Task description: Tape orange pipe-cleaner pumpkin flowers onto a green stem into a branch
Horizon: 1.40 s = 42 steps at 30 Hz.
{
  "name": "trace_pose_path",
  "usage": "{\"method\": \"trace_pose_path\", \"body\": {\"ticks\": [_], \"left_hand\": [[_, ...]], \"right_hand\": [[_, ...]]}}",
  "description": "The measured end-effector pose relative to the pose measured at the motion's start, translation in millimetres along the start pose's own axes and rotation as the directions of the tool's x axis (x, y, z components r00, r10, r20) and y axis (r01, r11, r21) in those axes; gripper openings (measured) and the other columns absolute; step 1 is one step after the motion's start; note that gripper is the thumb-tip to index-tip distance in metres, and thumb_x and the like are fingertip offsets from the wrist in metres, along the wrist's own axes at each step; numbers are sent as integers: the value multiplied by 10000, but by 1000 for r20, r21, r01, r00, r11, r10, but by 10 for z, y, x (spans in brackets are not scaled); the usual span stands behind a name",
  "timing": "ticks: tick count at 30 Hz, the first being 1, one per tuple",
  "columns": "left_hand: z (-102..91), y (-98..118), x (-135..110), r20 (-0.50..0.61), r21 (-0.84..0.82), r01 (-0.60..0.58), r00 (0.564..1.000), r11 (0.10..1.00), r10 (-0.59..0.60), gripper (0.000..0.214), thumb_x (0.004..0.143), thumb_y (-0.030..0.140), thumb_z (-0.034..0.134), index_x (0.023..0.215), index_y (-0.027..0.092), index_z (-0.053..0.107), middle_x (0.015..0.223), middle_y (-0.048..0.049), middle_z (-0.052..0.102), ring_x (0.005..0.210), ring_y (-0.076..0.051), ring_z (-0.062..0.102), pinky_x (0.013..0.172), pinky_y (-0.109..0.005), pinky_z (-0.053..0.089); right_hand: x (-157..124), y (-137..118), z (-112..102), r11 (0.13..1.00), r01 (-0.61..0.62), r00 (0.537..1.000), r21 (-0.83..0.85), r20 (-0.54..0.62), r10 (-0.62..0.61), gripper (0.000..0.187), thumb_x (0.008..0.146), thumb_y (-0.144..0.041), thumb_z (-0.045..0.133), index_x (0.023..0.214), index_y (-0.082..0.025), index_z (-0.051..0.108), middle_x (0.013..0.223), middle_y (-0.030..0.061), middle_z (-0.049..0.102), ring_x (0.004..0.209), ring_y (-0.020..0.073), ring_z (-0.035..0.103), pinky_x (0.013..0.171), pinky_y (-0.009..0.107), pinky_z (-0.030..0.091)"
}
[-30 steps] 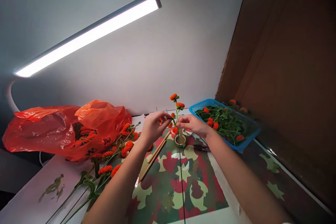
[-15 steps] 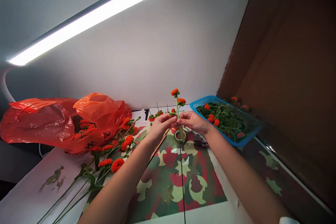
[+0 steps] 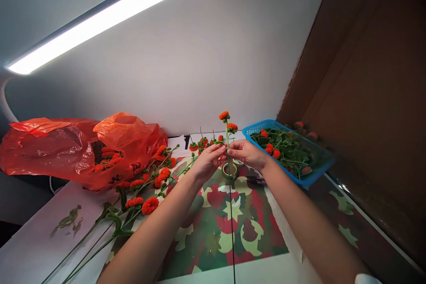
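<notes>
An orange fuzzy artificial flower stem point(image 3: 230, 204) stands upright between my hands. Two orange flower heads point(image 3: 232, 127) top it, and its long thin wire runs down toward me. My left hand point(image 3: 209, 160) is closed on the stem just below the lower head, thumb and fingers pinched together. Against the same spot from the other side, my right hand point(image 3: 249, 154) pinches with thumb and index finger. The exact contact is partly covered by the fingertips. Beneath the hands lies a roll of green tape point(image 3: 229, 177) on the patterned mat point(image 3: 213, 242).
On the left are a red plastic bag point(image 3: 129, 133) with orange flowers inside and several finished-looking flower stems point(image 3: 150, 205). A blue basket point(image 3: 264, 124) of flowers and leaves sits right, beside a brown panel point(image 3: 369, 75). A dark tool point(image 3: 255, 180) lies near my right wrist.
The view has shifted slightly. Both hands still pinch the stem in nearly the same place. A brownish strip and a thin stick that showed near the hands are no longer visible.
</notes>
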State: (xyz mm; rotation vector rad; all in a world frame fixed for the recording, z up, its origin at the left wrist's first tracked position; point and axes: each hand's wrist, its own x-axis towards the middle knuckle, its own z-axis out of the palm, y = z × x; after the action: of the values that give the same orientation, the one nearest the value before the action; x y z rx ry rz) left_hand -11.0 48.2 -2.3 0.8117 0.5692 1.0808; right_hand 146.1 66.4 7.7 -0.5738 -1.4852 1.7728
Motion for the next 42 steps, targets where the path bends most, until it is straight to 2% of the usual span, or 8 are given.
{"method": "trace_pose_path", "body": {"ticks": [6,10,14,19,23,29,37,42], "left_hand": [[-19,-6,-6,-25,97,15,1000,995,-12,249,616,269,778,760,160,607,696,30,570,588,-50,518,615,-203,426],[-9,37,-33,30,145,12,999,989,-17,249,593,279,792,719,147,622,674,18,565,551,-48,482,579,-207,404],[-16,71,-51,125,214,0,992,977,-27,250,611,339,778,725,145,670,610,9,555,525,-58,463,553,-220,382],[-52,92,-45,124,303,-43,992,952,5,298,579,406,783,715,153,702,656,-45,625,588,-119,532,630,-287,428],[-60,122,-44,66,363,-90,995,928,71,369,534,401,806,785,157,691,780,-49,647,662,-128,554,660,-283,436],[33,164,-164,-60,461,-129,983,878,176,244,574,340,786,608,144,645,691,-9,619,667,-116,553,687,-263,434],[58,-39,-214,-190,418,-127,956,899,223,307,623,359,756,851,157,717,787,-57,699,780,-169,613,763,-307,462],[161,-152,-265,-248,533,-221,882,817,401,240,686,371,700,821,174,722,874,-57,685,852,-175,598,761,-301,475]], "right_hand": [[-6,24,-51,998,-9,1000,-65,15,10,315,648,-408,754,685,-119,634,689,33,662,675,128,602,665,257,450],[-9,25,-48,995,14,998,-100,61,-8,314,670,-418,735,695,-113,664,717,41,660,699,126,595,684,255,455],[-14,25,9,999,-35,993,-32,111,39,347,648,-428,749,747,-103,678,719,45,661,724,140,611,740,284,470],[-10,52,94,990,-84,988,115,142,67,339,650,-400,758,785,-109,648,701,30,650,618,113,601,651,260,474],[-4,65,85,988,-102,991,114,98,91,343,634,-409,766,738,-111,632,706,36,652,598,112,599,604,249,471],[-15,5,7,991,-58,998,-125,13,60,299,680,-411,727,691,-125,638,684,28,656,587,106,575,572,231,444],[-23,-45,-29,974,-15,1000,-226,-13,12,307,688,-424,715,681,-125,644,634,19,645,648,122,587,637,245,427],[-18,-48,-48,972,-9,999,-236,-39,0,319,671,-430,725,687,-120,651,627,15,630,617,114,563,601,239,408]]}}
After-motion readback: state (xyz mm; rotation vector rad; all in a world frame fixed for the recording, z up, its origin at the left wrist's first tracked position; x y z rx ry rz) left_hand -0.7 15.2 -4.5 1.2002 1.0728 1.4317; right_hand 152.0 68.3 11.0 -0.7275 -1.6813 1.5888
